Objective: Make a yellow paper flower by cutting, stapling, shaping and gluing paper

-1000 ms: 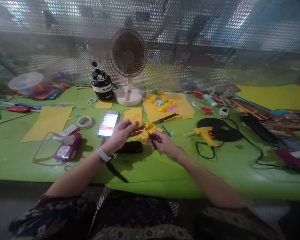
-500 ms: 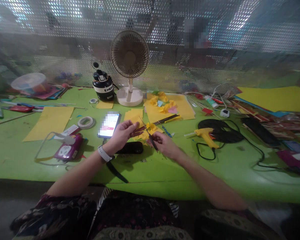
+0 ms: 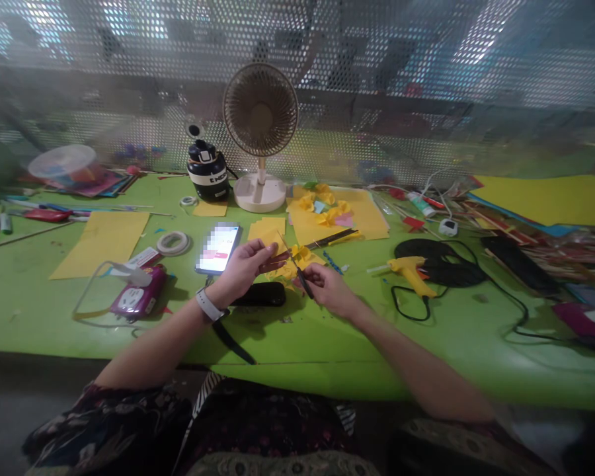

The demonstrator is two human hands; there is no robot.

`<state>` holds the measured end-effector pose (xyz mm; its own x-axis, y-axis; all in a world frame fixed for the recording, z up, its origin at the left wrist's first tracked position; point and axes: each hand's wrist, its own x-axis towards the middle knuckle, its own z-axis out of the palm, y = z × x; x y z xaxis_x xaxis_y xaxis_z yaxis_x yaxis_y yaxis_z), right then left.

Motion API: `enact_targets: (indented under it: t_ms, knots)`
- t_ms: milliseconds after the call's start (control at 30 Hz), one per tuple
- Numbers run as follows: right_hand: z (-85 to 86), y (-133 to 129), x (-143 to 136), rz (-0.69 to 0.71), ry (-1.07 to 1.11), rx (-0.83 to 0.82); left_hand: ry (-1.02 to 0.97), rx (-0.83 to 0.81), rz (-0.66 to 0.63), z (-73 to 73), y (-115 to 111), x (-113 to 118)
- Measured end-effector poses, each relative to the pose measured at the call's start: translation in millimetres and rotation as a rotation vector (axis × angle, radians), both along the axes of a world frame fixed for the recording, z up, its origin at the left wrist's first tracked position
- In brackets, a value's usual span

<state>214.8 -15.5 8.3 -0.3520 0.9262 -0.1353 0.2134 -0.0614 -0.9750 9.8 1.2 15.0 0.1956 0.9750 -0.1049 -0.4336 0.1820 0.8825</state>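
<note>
Nearer than the phone (image 3: pixel 223 246) and right of it, a black case (image 3: pixel 262 295) lies on the desk (image 3: pixel 317 344). Right of the phone, the right hand (image 3: pixel 330 288) is clamped on scissors (image 3: pixel 305 282); just beside the phone, the left hand (image 3: pixel 242 266) pinches a small yellow paper piece (image 3: pixel 280 245). Beyond the phone stands a fan (image 3: pixel 260 114).

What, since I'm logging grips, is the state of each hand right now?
Left hand: looks pinched, but what it holds, if anything, is too small to tell.
Right hand: closed on what look like dark-handled scissors.
</note>
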Motion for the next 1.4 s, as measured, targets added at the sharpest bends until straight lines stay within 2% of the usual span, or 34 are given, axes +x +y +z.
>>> enact_targets:
  t_ms: [633,900,1200,1400]
  knots:
    - [2.2,-1.1,0.9,-0.028,-0.048,0.051,0.025,0.022,0.008,-2.3,2.2,-1.0]
    - [7.0,-2.4,0.7,-0.024,-0.046,-0.015,0.039,0.020,-0.027,1.0,-1.8,0.7]
    - [5.4,-0.8,0.9,-0.025,-0.028,0.034,0.053,0.024,-0.012,1.1,-2.4,1.7]
    - [3.3,-1.0,1.0,-0.033,-0.037,-0.014,0.051,0.028,-0.009,2.9,-2.3,1.8]
